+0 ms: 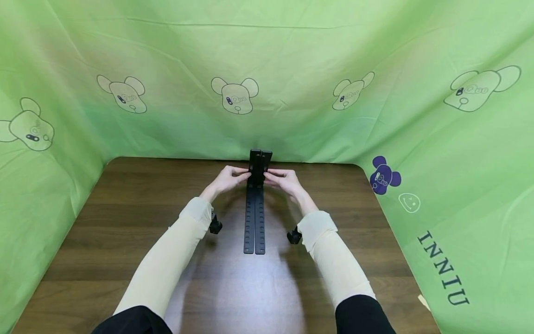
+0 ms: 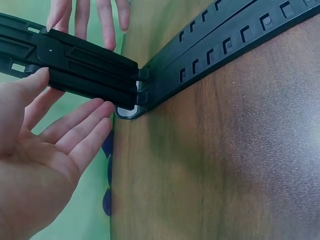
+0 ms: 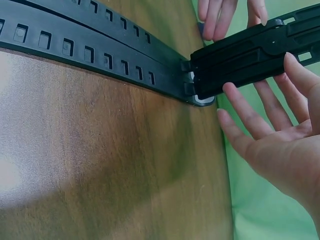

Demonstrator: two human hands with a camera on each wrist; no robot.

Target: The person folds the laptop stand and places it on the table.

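A black folding stand (image 1: 254, 222) lies lengthwise on the table, its two slotted rails side by side and pointing toward me. At its far end a hinged plate (image 2: 90, 65) is raised at an angle from the rails. My left hand (image 1: 225, 180) pinches the plate's left edge, thumb in front and fingers behind. On the opposite edge my right hand (image 1: 288, 182) pinches likewise, its thumb on the front face in the right wrist view. Two small hinge tabs (image 3: 188, 77) join plate and rails near a pale pad. Part of the fingers is hidden behind the plate.
The brown wooden table (image 1: 158, 185) ends just behind the stand, where a green cloth (image 1: 292, 134) with printed bear heads hangs. The cloth also borders both sides. Small black devices (image 1: 215, 225) sit at both wrists.
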